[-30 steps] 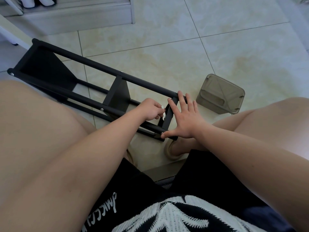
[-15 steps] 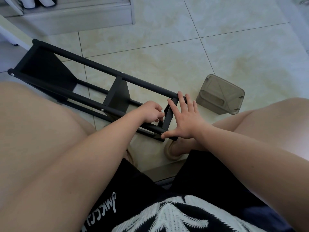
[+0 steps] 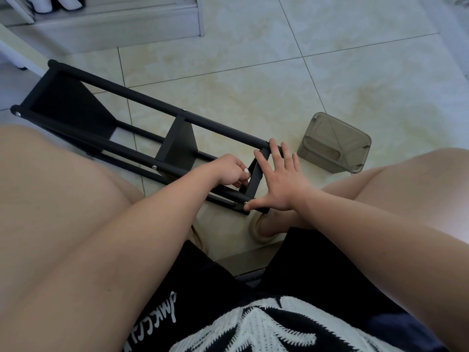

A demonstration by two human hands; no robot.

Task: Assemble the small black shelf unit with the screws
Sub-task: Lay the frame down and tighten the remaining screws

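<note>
The black shelf unit (image 3: 181, 146) lies on its side on the tile floor (image 3: 253, 72), near end btwn the person's knees. R hand (image 3: 281, 184) is flat, fingers spread, pressing the end panel. L hand (image 3: 229, 171) is curled at that panel's inner face; whether it pinches anything can't be told. A grey tub (image 3: 335, 143) sits just beside.

Pale glossy floor tiles (image 3: 253, 47) with thin dark grout lines. On them, right of centre, a smoky translucent plastic box (image 3: 333, 143). At top left, a low white furniture base (image 3: 114, 24), with a slanted white board (image 3: 17, 49) beside it. Lower down, a beige slipper (image 3: 258, 231), black shorts (image 3: 304, 270) and a black-and-white patterned shirt (image 3: 266, 331).
</note>
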